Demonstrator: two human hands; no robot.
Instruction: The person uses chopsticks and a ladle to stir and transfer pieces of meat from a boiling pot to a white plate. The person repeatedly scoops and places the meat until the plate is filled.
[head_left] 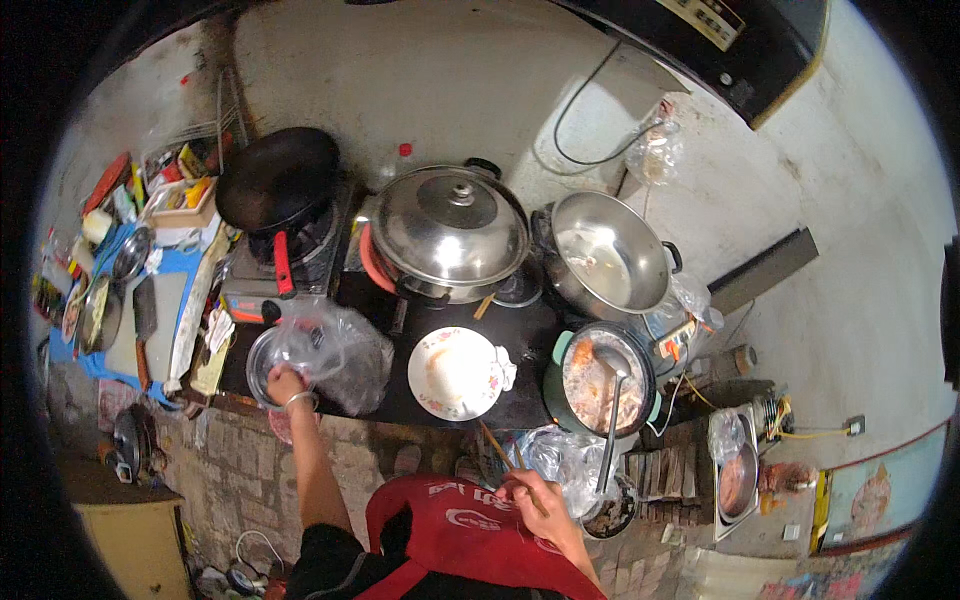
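At the counter's front edge my left hand (287,386) pinches a clear plastic bag (352,362). The bag lies partly over a round metal bowl (262,352) and spreads to the right. My right hand (536,503), held low before my red apron (460,530), is closed round wooden chopsticks (492,440) that point up and left. A white plate with a floral rim (445,372) sits between the two hands, farther back, with pale residue on it. Right of it stands a green pot (557,385) of orange and pale food in liquid, a ladle (613,400) resting in it.
Behind are a black wok (278,178) with a red handle on a gas stove (250,285), a lidded steel pot (450,225) and an uncovered steel pot (612,250). A cleaver (145,310) lies on the board at left. Plastic bags (560,460) hang below the green pot.
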